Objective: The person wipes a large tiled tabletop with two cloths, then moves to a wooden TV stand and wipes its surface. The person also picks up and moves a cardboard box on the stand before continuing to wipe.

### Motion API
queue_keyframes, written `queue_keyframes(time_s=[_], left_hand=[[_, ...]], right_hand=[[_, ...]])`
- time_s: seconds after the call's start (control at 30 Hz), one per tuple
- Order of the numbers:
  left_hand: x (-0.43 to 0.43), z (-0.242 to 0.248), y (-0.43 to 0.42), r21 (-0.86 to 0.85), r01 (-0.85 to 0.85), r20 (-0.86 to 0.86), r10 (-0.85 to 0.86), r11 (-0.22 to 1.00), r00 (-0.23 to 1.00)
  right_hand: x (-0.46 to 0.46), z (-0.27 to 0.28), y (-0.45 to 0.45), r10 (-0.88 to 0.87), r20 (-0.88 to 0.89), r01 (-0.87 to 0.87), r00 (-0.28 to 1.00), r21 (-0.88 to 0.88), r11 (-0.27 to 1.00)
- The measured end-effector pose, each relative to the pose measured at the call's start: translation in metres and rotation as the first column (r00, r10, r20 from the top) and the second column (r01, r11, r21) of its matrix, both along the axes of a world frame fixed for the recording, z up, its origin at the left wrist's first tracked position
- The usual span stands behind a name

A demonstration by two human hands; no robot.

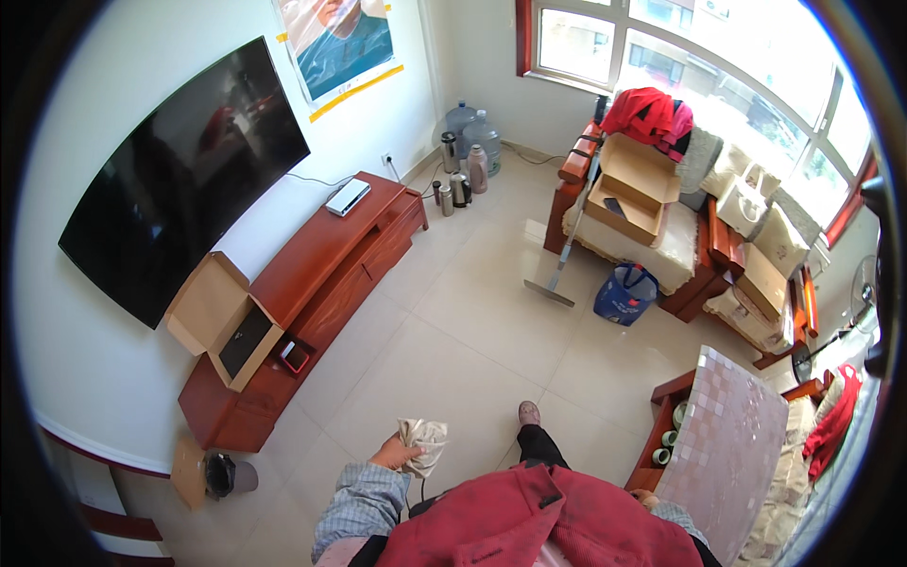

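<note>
My left hand [398, 452] grips a crumpled beige cloth [425, 448], held in front of my body above the tiled floor. Only a small part of my right hand [643, 498] shows beside my red vest, close to the wooden edge of the coffee table [730, 432]. Its fingers are mostly hidden, and whether it touches the table is unclear. A checked covering lies over the tabletop. On a shelf below stand several pale cups [665, 448]. One of my shoes [528, 412] is visible ahead on the floor.
Left, a wooden TV cabinet [312, 248] carries an open cardboard box [241, 340] and a white set-top box [348, 197]. A bin [244, 476] stands by its near end. Ahead are a floor squeegee [549, 292], a blue bag [623, 298], and an armchair holding another open box [623, 205].
</note>
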State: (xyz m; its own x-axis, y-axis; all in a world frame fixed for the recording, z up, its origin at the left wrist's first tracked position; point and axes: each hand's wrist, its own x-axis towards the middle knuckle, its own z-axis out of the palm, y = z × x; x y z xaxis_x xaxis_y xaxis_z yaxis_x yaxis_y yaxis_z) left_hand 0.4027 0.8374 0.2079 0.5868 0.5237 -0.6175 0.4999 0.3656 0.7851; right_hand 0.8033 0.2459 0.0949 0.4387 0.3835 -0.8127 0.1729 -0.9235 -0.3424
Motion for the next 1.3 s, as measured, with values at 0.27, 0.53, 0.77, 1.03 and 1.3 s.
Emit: queue_keyframes(time_s=[0.27, 0.53, 0.77, 1.03, 1.3], left_hand=[[0.035, 0.038, 0.029, 0.16, -0.392, -0.248, 0.422, 0.906, 0.872], [0.069, 0.117, 0.1, -0.013, -0.559, 0.161, 0.553, 0.829, 0.817], [0.046, 0.123, 0.219, -0.376, -0.449, 0.362, 0.575, 0.81, 0.734], [-0.065, 0.113, 0.321, -0.644, -0.507, 0.224, 0.775, 0.572, 0.59], [-0.188, 0.078, 0.36, 0.183, -0.57, 0.22, 0.532, 0.801, 0.818]], right_hand=[[0.199, 0.012, 0.245, 0.266, 0.206, -0.265, 0.942, -0.035, 0.964], [0.164, 0.188, 0.632, 0.268, 0.337, -0.429, 0.903, 0.654, 0.622], [-0.088, 0.275, 0.846, 0.579, 0.329, -0.547, 0.746, 0.798, 0.253], [-0.262, 0.263, 0.938, 0.791, 0.39, -0.637, 0.472, 0.771, 0.0], [-0.303, 0.163, 1.161, 0.889, 0.265, -0.722, 0.373, 0.685, 0.099]])
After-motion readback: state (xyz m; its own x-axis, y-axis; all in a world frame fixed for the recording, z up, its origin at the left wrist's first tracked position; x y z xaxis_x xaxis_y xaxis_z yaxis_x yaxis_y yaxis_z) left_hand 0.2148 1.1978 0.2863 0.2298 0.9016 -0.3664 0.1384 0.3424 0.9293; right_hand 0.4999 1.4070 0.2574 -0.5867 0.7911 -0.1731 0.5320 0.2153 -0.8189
